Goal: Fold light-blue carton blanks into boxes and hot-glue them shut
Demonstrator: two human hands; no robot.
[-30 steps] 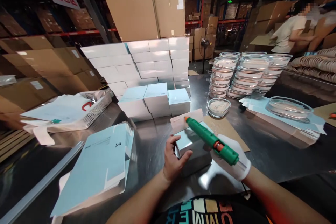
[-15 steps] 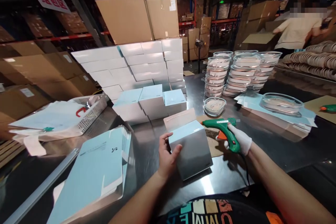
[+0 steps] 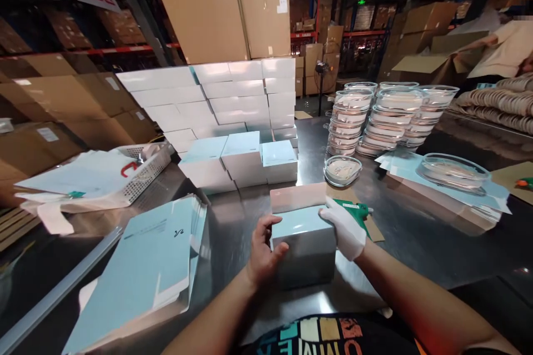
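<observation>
1. Box [image 3: 306, 252] is standing between my hands, at the tabletop [image 3: 420, 244]; its flap [image 3: 297, 197] is sticking up, so I am judging closure unfinished.
2. Left hand [image 3: 265, 252] is gripping its left side; gloved right hand [image 3: 346, 231] is holding its right.
3. Stacked boxes [image 3: 239, 102] are looking finished; flat blanks [image 3: 145, 258] are remaining.
4. Versus earlier: right hand was holding the glue gun [image 3: 358, 211]; now that is lying over cardboard [image 3: 377, 232].

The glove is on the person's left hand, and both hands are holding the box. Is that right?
Not quite: the glove is on the right hand, and the left hand is bare, as the head view shows. Both hands are indeed holding the box.
</observation>
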